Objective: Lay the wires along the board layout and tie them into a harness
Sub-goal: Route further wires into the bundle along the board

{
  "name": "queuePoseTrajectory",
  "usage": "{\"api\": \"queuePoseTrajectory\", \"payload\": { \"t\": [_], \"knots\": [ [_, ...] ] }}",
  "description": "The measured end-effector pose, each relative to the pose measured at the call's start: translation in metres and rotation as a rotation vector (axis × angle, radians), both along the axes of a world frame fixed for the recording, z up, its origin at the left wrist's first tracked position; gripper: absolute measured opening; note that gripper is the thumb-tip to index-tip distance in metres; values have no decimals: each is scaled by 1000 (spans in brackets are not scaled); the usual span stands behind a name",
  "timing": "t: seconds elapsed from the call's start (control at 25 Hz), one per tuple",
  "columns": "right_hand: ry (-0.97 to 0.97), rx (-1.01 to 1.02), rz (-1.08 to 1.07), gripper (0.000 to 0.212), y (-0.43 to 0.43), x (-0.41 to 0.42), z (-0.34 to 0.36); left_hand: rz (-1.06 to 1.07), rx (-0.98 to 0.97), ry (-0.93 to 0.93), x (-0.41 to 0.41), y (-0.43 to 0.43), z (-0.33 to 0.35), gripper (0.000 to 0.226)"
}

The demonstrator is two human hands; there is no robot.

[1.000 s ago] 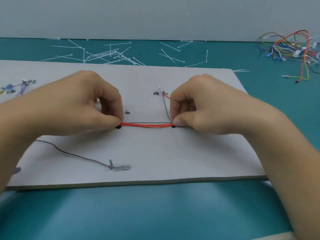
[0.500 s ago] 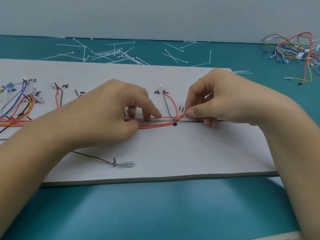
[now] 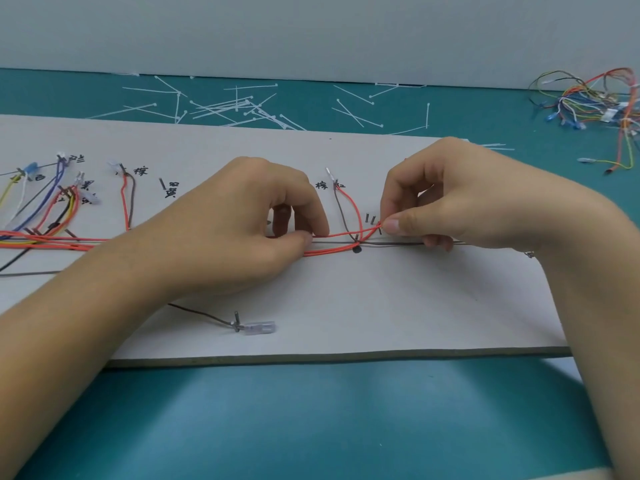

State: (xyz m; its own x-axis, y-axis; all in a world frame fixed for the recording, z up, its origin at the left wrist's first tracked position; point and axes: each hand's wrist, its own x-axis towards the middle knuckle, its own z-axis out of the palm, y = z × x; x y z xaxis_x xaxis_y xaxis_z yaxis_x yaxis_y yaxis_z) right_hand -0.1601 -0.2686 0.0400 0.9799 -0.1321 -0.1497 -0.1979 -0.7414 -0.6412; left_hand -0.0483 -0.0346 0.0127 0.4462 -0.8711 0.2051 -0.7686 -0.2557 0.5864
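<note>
Pinching: right hand (image 3: 457, 202), thumb and forefinger clamped on the red wires (image 3: 341, 250) just above the board (image 3: 381, 306).
Left grip: left hand (image 3: 242, 237) nips the same red wires against the board.
Brown wire (image 3: 398, 243): flat along the board between both hands.
Bench (image 3: 311, 410): loose white cable ties (image 3: 242, 105) behind the board.

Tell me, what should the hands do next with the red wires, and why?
Probably the right hand should lower the red wires beside the pins, since it pinches them lifted off the board while the left hand holds them down.
</note>
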Motion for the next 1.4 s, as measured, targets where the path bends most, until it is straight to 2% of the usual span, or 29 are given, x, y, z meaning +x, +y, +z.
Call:
{"api": "queuePoseTrajectory", "payload": {
  "t": [0.48,0.84,1.08,1.4],
  "knots": [
    [1,-25,45,9,-3,-2,5,12,46,39,-2,1,3,24],
    [-63,-122,-107,14,8,7,-6,-18,126,-46,-5,1,6,32],
    [-141,-179,-91,17,13,10,-8,16,123,-15,-7,-1,6,31],
    [-95,-125,-145,24,14,9,-7,19,114,-32,-8,-2,5,27]
  ]
}}
